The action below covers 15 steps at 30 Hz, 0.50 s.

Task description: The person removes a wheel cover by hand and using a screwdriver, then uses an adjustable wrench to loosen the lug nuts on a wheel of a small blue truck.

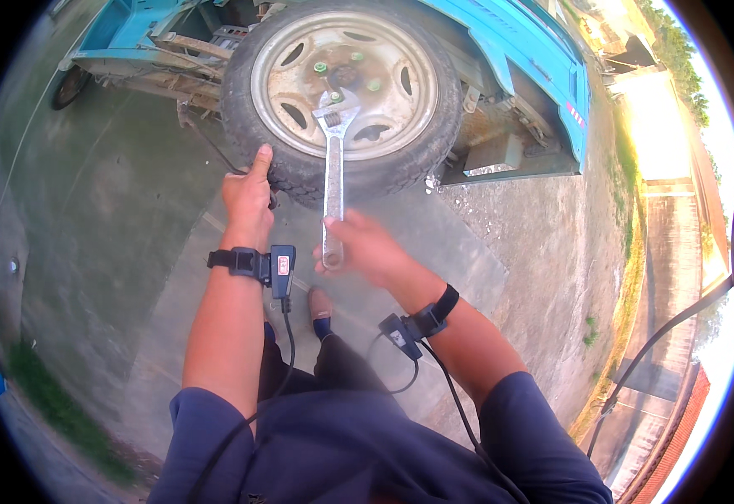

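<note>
Right hand: the right hand (365,248) is closing around the near end of a long grey steel adjustable wrench (332,172), gripping low on the handle, likely for the most leverage.
Wrench: it is standing nearly upright against the wheel, its jaw sitting at the hub among green-capped lug nuts (347,71); which nut it is biting I cannot tell.
Left hand: the left hand (249,197) is pressing against the near left edge of the black rubber tyre (434,126), thumb up, holding nothing, seemingly bracing the body.
Wheel: the rusty white steel rim (343,84) is sitting on a blue vehicle (526,50), far in the scene.
Ground: grey concrete floor (115,252) is lying underfoot, one shoe (320,311) showing between the forearms.
</note>
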Motion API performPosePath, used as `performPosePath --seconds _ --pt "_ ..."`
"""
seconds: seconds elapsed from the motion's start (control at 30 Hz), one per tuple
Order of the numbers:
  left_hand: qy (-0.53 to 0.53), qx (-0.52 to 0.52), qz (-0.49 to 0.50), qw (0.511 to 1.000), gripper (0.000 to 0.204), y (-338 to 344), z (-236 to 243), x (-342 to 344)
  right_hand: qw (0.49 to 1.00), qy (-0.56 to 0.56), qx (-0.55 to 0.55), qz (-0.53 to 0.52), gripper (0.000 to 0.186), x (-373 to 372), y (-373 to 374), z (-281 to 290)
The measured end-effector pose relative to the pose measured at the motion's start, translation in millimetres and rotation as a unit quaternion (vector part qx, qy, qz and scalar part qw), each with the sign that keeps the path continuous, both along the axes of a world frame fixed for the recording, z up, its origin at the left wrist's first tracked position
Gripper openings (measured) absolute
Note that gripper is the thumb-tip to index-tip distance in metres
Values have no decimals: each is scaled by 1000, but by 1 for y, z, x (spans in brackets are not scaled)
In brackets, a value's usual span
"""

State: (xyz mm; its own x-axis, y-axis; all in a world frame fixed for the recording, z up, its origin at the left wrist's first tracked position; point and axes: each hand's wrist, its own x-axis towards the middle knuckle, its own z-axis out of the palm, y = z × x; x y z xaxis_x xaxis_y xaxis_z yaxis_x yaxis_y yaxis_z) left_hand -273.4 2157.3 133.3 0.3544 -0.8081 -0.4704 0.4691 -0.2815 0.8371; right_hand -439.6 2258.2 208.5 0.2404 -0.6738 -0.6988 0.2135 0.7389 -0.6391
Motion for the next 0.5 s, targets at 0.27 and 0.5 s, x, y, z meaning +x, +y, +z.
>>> performPosePath --seconds 0.27,0.5 --pt "22 11 -52 998 37 12 7 16 789 480 -311 226 38 -35 -37 39" --pt "30 85 -156 984 19 104 32 64 408 529 -673 317 46 -39 -182 41"
